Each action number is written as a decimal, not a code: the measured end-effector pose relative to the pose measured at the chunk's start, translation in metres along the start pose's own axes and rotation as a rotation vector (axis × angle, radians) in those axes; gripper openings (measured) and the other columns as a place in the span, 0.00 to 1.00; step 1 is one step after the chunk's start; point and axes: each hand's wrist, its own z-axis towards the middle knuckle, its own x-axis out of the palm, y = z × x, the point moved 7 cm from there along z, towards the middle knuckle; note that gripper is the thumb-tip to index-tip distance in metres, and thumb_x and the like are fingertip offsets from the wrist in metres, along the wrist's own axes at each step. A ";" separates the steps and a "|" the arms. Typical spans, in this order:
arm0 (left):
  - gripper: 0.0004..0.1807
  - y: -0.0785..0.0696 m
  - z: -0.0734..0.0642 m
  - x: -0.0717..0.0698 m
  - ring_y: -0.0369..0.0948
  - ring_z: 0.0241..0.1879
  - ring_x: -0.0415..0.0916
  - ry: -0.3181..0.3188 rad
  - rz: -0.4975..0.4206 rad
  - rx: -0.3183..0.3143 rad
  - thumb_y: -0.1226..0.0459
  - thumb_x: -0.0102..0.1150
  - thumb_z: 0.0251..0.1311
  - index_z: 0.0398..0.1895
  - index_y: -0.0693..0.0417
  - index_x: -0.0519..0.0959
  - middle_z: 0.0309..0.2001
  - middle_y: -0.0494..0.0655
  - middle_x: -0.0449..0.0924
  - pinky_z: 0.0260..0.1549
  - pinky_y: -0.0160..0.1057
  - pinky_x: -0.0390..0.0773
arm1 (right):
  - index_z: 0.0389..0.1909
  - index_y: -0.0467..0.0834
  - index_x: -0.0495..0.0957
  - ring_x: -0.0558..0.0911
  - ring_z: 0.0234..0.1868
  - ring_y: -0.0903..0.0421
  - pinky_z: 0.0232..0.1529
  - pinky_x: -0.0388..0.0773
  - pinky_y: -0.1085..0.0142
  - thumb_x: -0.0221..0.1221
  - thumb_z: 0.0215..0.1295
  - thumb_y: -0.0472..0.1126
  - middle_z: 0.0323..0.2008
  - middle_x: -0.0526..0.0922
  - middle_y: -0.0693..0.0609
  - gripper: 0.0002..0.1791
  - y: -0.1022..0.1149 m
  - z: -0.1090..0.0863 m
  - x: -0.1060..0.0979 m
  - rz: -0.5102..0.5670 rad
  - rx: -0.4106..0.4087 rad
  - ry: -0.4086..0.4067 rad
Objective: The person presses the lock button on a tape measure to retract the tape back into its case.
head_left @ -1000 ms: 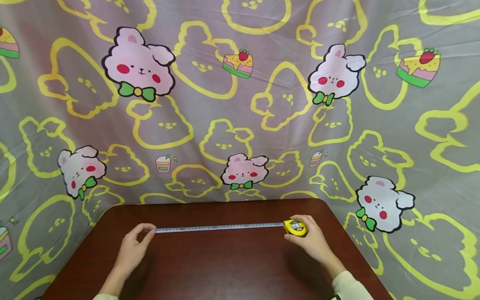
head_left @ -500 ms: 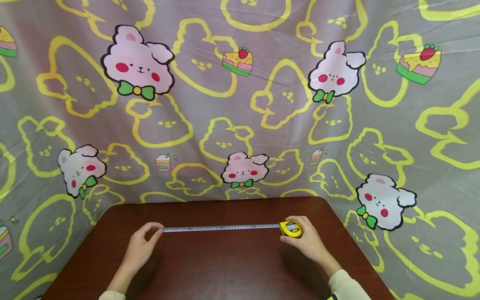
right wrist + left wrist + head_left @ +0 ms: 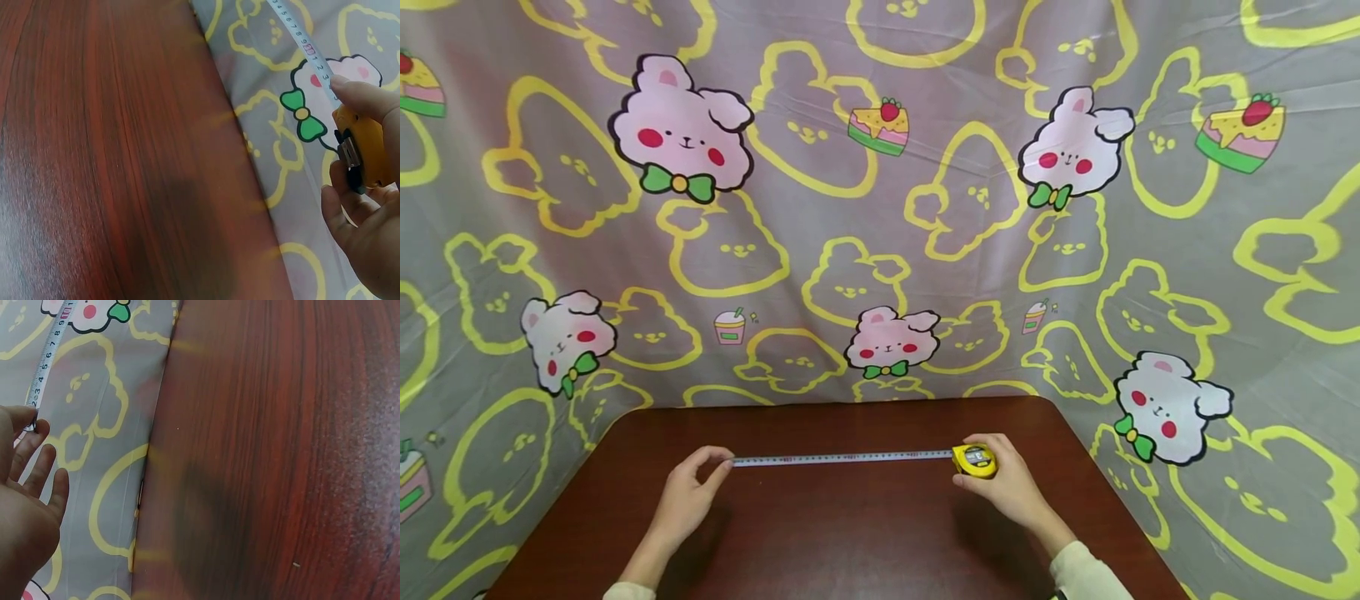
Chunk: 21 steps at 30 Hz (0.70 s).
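Note:
A white measuring-tape blade (image 3: pixel 842 458) stretches nearly level between the two hands, raised over the table. At its left end, my left hand (image 3: pixel 688 492) pinches the tip between thumb and forefinger; in the left wrist view the other fingers (image 3: pixel 40 469) are spread loosely and the low numbers show beside the thumb. My right hand (image 3: pixel 1015 487) grips the yellow tape measure case (image 3: pixel 975 461), from which the blade comes out leftward. From the right wrist view, the case (image 3: pixel 362 147) sits between thumb and fingers, with the thumb (image 3: pixel 359 97) by the blade's exit.
Beneath the hands is a dark reddish-brown wooden table (image 3: pixel 850 533) with rounded far corners. A grey curtain (image 3: pixel 940 275) printed with rabbits and yellow outlines hangs along its back and both sides. Shadows of the hands fall on the tabletop.
The hands have come closer together: the left moved right with the blade's tip, the right moved slightly left with the case. The stretch of blade showing is shorter.

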 end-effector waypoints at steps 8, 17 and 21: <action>0.02 -0.003 0.000 0.004 0.39 0.45 0.79 -0.002 -0.024 -0.008 0.69 0.66 0.68 0.41 0.58 0.84 0.40 0.42 0.85 0.49 0.29 0.68 | 0.55 0.51 0.81 0.76 0.47 0.52 0.44 0.77 0.62 0.83 0.46 0.43 0.49 0.75 0.52 0.33 0.006 0.001 0.006 0.008 -0.003 -0.001; 0.03 -0.004 -0.001 0.012 0.39 0.47 0.80 0.007 -0.054 -0.028 0.69 0.67 0.68 0.42 0.57 0.85 0.40 0.42 0.86 0.50 0.27 0.67 | 0.56 0.46 0.81 0.77 0.46 0.52 0.44 0.79 0.63 0.83 0.47 0.45 0.49 0.74 0.52 0.34 0.011 0.001 0.020 0.011 -0.007 0.036; 0.03 -0.003 -0.002 0.016 0.41 0.48 0.80 0.017 -0.058 -0.048 0.67 0.67 0.68 0.42 0.56 0.85 0.41 0.41 0.86 0.53 0.38 0.70 | 0.54 0.49 0.82 0.77 0.45 0.53 0.44 0.80 0.63 0.83 0.46 0.45 0.48 0.74 0.52 0.33 0.013 0.001 0.023 0.008 -0.010 0.036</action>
